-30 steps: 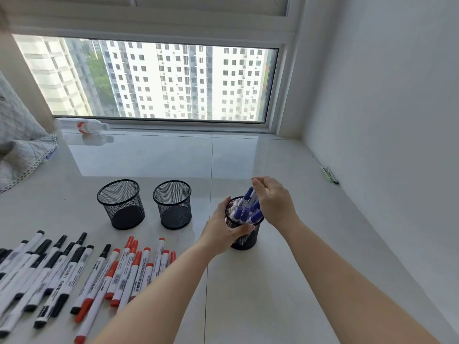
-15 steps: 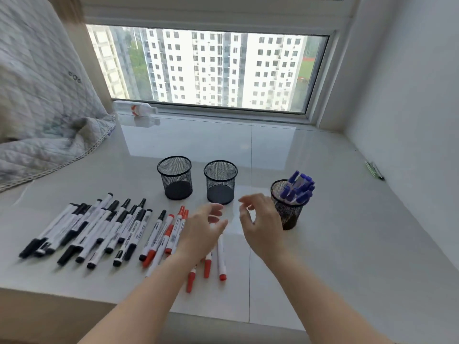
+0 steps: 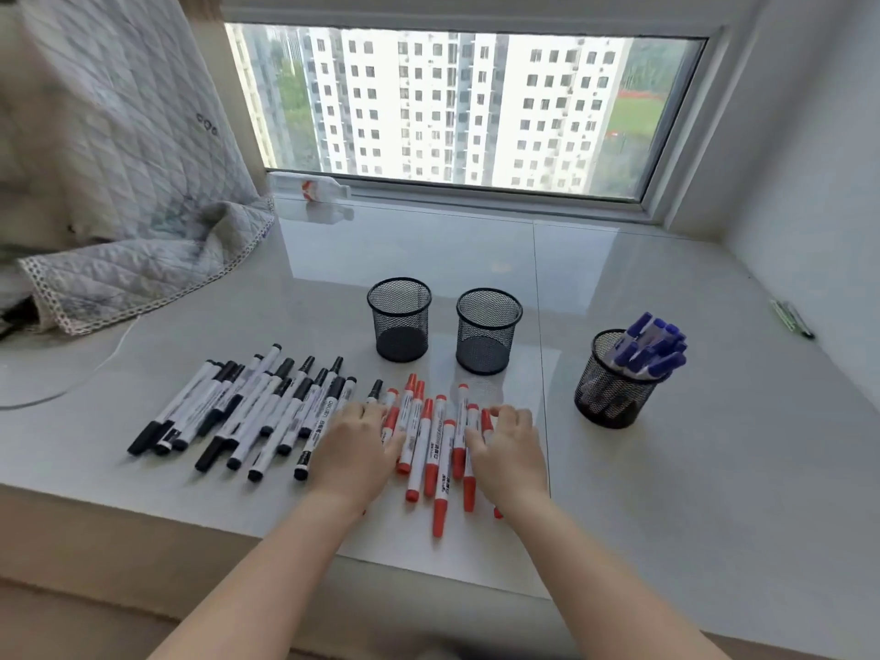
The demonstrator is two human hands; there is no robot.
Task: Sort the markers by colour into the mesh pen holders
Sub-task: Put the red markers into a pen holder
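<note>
On the bench (image 3: 666,493), red markers (image 3: 419,450) were flanked and touched by left hand (image 3: 355,447) and right hand (image 3: 509,452), each grip loosely wide, nothing held.

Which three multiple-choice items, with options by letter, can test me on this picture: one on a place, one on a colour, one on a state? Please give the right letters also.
1. Where does the holder with markers stand?
A. right of the two other holders
B. between them
C. left of them

2. Which colour are the markers in it?
A. red
B. black
C. blue

3. In which state is the middle holder?
A. full
B. empty
C. tipped over

Key:
1 A, it stands apart on the right.
2 C, the blue markers lean out of it.
3 B, its bare bottom shows, like that of the left holder; the red markers lie on the sill by the left hand and right hand.
</note>
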